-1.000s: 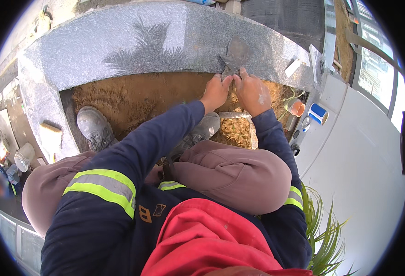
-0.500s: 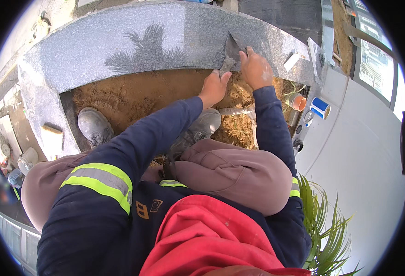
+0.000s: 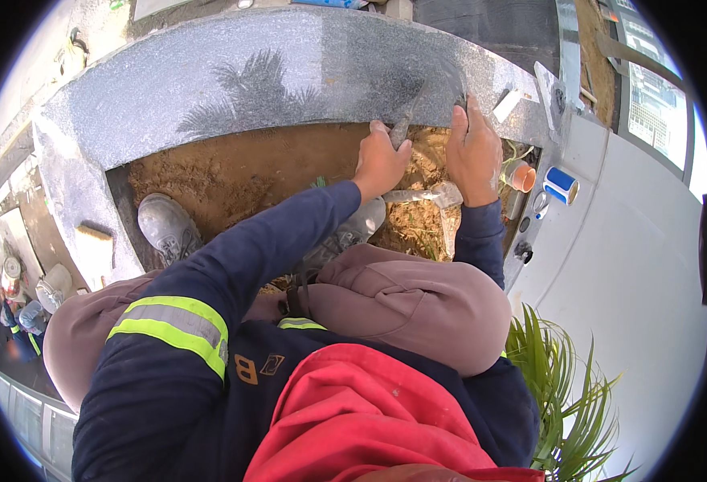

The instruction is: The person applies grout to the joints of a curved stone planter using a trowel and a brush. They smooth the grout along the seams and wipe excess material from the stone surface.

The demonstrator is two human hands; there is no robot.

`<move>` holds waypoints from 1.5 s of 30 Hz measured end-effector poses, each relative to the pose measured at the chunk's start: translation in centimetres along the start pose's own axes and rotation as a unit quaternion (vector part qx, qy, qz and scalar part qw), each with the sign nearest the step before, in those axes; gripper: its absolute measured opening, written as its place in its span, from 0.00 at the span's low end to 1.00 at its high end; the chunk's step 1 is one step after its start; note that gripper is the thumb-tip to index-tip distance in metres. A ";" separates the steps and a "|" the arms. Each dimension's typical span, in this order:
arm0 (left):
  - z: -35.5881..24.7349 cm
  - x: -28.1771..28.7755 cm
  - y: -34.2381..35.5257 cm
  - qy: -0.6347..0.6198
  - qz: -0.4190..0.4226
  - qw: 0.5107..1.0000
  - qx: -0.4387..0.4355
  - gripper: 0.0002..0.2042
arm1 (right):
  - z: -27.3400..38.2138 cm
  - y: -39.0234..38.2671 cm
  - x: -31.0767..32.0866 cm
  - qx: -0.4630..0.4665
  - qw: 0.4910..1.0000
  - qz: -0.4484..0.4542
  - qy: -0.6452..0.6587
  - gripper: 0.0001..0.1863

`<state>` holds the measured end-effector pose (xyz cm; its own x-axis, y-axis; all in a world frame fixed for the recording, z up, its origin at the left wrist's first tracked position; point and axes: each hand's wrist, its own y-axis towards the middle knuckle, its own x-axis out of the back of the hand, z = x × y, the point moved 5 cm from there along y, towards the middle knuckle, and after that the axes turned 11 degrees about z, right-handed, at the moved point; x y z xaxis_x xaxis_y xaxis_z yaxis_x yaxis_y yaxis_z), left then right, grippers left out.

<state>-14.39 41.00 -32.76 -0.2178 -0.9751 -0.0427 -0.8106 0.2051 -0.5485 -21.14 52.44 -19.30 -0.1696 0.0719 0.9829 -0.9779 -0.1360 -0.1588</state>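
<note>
My left hand (image 3: 382, 163) is closed round a narrow grey, mortar-smeared tool (image 3: 402, 128), whose slim end points up over the inner edge of the speckled grey stone slab (image 3: 145, 88); its exact kind is unclear. To the right, my right hand (image 3: 476, 157) grips a trowel (image 3: 458, 90) against the slab, its dark blade blurred and its handle mostly hidden by my fingers. The two hands are apart. Below them lies brown soil (image 3: 249, 161) inside the stone border, where my shoes (image 3: 167, 227) stand.
An orange pipe end (image 3: 521, 177), a blue-and-white can (image 3: 561, 186) and a roll of tape (image 3: 541, 203) sit at the right. A brush (image 3: 92, 233) lies on the left ledge. A pale pipe (image 3: 410, 195) crosses the soil. Palm leaves (image 3: 558, 377) rise at lower right.
My right hand has moved right and slightly nearer to me, carrying the trowel away from the left-hand tool. My left hand has shifted slightly right, and its narrow tool shows more clearly.
</note>
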 end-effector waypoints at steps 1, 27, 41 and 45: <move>-0.8 0.0 -0.2 -0.005 -0.008 1.000 0.006 0.23 | 0.1 -0.9 0.3 0.006 1.000 0.004 0.009 0.26; -4.5 1.4 -0.3 0.043 0.079 0.987 -0.132 0.25 | -9.9 1.3 0.9 -0.050 0.988 -0.030 0.145 0.28; -10.4 4.7 0.6 -0.358 0.214 0.908 -0.044 0.36 | 1.3 -2.8 -2.9 0.015 0.907 -0.015 0.421 0.26; -10.0 3.8 -0.6 -0.301 0.285 0.909 -0.052 0.35 | -5.4 1.8 -3.1 -0.065 0.904 -0.031 0.422 0.24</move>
<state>-20.16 38.00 -24.26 -0.3058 -0.5713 -0.7616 -0.7133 0.6673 -0.2142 -23.06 57.31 -23.17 -0.0923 0.8113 0.5772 -0.9857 0.0078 -0.1686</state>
